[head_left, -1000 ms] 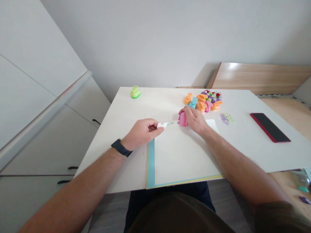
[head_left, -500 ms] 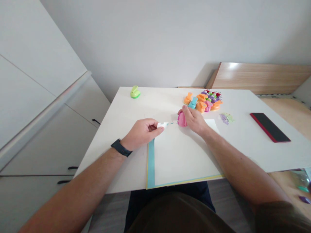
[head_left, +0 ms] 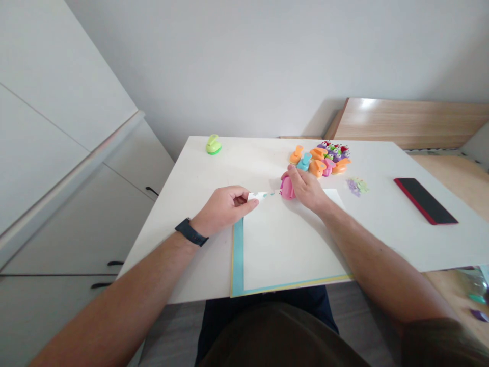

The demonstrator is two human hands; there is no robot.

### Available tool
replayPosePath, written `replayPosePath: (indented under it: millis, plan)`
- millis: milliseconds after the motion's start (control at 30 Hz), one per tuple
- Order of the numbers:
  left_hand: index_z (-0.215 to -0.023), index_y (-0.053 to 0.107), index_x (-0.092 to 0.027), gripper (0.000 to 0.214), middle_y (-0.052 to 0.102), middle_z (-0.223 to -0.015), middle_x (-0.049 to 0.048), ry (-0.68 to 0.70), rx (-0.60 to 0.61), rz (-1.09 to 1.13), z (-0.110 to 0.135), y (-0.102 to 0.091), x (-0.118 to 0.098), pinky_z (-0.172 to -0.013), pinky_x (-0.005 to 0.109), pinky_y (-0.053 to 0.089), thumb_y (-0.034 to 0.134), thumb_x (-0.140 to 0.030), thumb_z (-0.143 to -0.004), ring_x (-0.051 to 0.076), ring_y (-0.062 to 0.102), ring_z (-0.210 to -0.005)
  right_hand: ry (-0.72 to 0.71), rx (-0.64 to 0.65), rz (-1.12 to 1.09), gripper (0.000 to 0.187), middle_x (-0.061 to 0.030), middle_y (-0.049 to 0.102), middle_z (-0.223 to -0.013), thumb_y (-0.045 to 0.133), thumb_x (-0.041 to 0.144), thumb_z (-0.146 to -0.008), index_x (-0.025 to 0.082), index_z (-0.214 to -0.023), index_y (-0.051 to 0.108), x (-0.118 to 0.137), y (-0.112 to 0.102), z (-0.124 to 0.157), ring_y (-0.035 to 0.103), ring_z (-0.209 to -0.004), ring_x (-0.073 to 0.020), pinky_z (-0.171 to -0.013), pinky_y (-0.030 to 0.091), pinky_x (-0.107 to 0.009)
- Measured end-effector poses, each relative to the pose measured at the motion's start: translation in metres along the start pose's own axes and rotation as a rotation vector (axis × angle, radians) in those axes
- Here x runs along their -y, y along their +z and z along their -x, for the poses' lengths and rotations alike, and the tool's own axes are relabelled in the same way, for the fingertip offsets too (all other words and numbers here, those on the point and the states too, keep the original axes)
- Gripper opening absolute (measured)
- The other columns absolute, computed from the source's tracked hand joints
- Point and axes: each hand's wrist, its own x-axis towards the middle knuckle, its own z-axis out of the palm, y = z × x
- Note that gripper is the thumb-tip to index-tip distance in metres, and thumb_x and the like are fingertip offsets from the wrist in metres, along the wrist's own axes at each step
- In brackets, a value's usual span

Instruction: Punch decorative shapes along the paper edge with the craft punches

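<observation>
A white sheet of paper [head_left: 290,244] lies over blue and yellow sheets [head_left: 238,260] at the table's front. My left hand [head_left: 236,205] pinches the white sheet's far left corner between thumb and fingers. Along that far edge run several small cut-out shapes, with blue showing through. My right hand [head_left: 304,187] is wrapped round a pink craft punch [head_left: 287,188], which sits at the sheet's far edge, right of the cut-outs. The palm and fingers hide part of the punch.
Several orange, blue and pink craft punches [head_left: 317,168] cluster behind my right hand, beside small purple, green and red ones [head_left: 336,151]. A green punch [head_left: 213,145] stands far left. Purple and green paper bits [head_left: 357,186] and a black-and-red flat object [head_left: 425,201] lie right.
The white sheet's far left corner lies flatter, and its cut-out shapes show more clearly. Both hands keep almost the same place and hold.
</observation>
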Motion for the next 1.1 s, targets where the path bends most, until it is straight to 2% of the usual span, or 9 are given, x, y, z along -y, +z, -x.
replayPosePath:
  millis: [167,400,667,933,1100]
  plan:
    - [-0.085,0.071,-0.016,0.030,0.067,-0.077,0.0020,-0.014,0.004,0.011,-0.0004,0.0007,-0.0007,-0.062,0.025,0.045,0.072,-0.046,-0.087,0.015,0.059,-0.070,-0.021,0.012,0.006,0.067,-0.0073,0.072,-0.083,0.029,0.072,-0.103,0.022,-0.093,0.072,0.0021,-0.0007,0.0014,0.067,-0.084,-0.0243,-0.080,0.049,-0.038]
    - [-0.085,0.071,-0.016,0.031,0.067,-0.078,0.0016,-0.006,0.008,-0.003,-0.0001,0.0005,0.0014,-0.063,0.025,0.044,0.071,-0.047,-0.088,0.014,0.059,-0.070,-0.061,0.023,0.010,0.068,-0.0072,0.071,-0.081,0.031,0.073,-0.102,0.021,-0.096,0.073,0.0013,-0.0024,0.0024,0.066,-0.080,-0.0236,-0.076,0.049,-0.037]
    - [-0.086,0.071,-0.016,0.030,0.067,-0.078,0.0018,-0.016,0.008,0.003,0.0009,-0.0002,0.0019,-0.064,0.026,0.044,0.071,-0.046,-0.088,0.015,0.059,-0.072,-0.011,-0.022,0.012,0.072,-0.0084,0.072,-0.079,0.030,0.078,-0.100,0.022,-0.090,0.075,-0.0024,-0.0041,-0.0004,0.066,-0.075,-0.0250,-0.073,0.051,-0.039]
    - [-0.085,0.070,-0.016,0.030,0.066,-0.077,0.0012,-0.007,0.016,0.006,-0.0008,0.0005,0.0030,-0.062,0.025,0.043,0.071,-0.046,-0.089,0.014,0.058,-0.070,-0.061,0.049,0.005,0.067,-0.0073,0.070,-0.080,0.031,0.075,-0.101,0.022,-0.096,0.073,0.0020,-0.0034,0.0028,0.066,-0.080,-0.0250,-0.077,0.049,-0.040]
    - [-0.085,0.070,-0.016,0.031,0.067,-0.077,0.0012,-0.003,0.009,-0.004,-0.0007,0.0003,0.0030,-0.062,0.025,0.044,0.071,-0.046,-0.089,0.014,0.059,-0.069,-0.018,0.026,0.011,0.068,-0.0074,0.070,-0.083,0.031,0.075,-0.101,0.022,-0.094,0.073,0.0011,-0.0052,0.0018,0.065,-0.082,-0.0250,-0.079,0.049,-0.039]
